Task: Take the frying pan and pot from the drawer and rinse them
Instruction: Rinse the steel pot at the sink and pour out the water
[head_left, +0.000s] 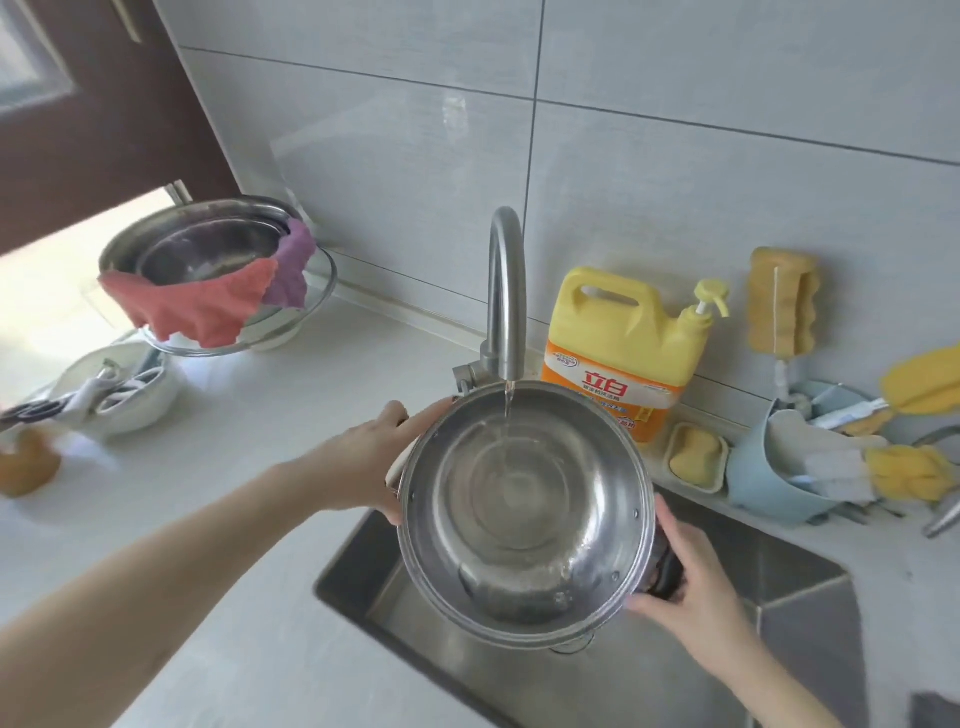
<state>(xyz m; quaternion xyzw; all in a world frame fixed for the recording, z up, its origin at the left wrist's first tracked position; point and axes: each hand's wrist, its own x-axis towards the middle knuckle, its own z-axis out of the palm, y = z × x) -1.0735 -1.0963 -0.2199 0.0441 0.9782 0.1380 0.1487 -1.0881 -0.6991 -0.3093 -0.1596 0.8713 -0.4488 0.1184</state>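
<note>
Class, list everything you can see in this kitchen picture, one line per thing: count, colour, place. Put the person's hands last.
pot: 1, steel, held over the sink, under running water
tap: 1, steel, behind the pot
sink: 1, steel, set in the counter
counter: 1, white, around the sink
detergent jug: 1, yellow, by the wall right of the tap
soap dish: 1, pale with a yellow sponge, beside the jug
caddy: 1, light blue, far right, holding brushes
hanging sponge: 1, yellow, on the wall
steel bowls: stacked, far left
cloths: 2, pink and purple, draped on the bowls
white bowl: 1, left, holding utensils
left hand: grips the pot's left side
right hand: grips the pot's dark right handle
</note>
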